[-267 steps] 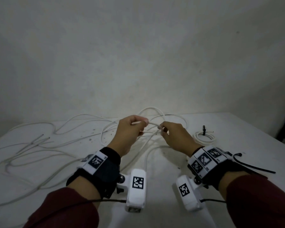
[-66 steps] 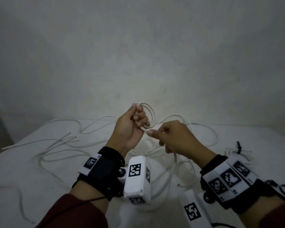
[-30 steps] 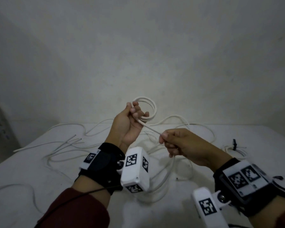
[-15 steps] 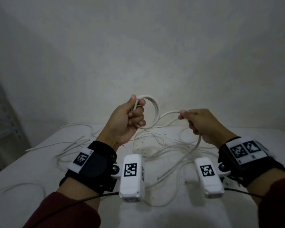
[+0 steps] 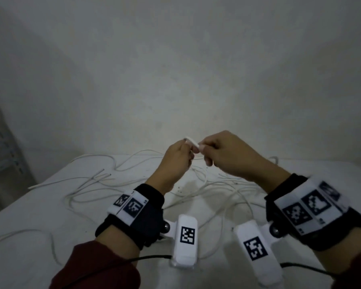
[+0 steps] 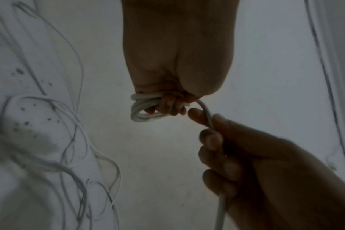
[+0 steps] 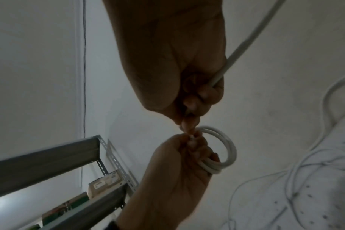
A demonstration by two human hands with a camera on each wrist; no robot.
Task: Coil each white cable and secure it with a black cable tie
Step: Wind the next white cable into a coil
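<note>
A: Right, start at the fingertips: what has the left hand (image 5: 176, 158) got?

B: Its fingers (image 7: 202, 153) are curled round a small coil (image 7: 219, 151) of white cable, a few loops stacked together and held up off the table (image 5: 40, 222)

A: And the right hand (image 5: 230, 156)?

B: It sits just beside the left one, thumb and forefinger pinching the same cable's strand (image 6: 205, 111) where it leaves the coil; the other fingers (image 6: 210, 139) are folded in around it

A: Where does the strand go from there?

B: It passes through the right fist and drops out below the hand towards the table; in the right wrist view it runs up past the palm and out of frame

A: Are the two hands touching?

B: Their fingertips look to meet at the coil, though that spot is dim and I can't be sure

A: And further out?

B: Loose white cables (image 5: 133, 184) sprawl over the white tabletop under and behind both hands. Each wrist has a black strap with printed square markers and a white camera block (image 5: 185, 240). Dark red sleeves (image 5: 96, 270) cover the forearms. A metal shelving rack (image 7: 100, 153) stands off to the left against the pale wall
</note>
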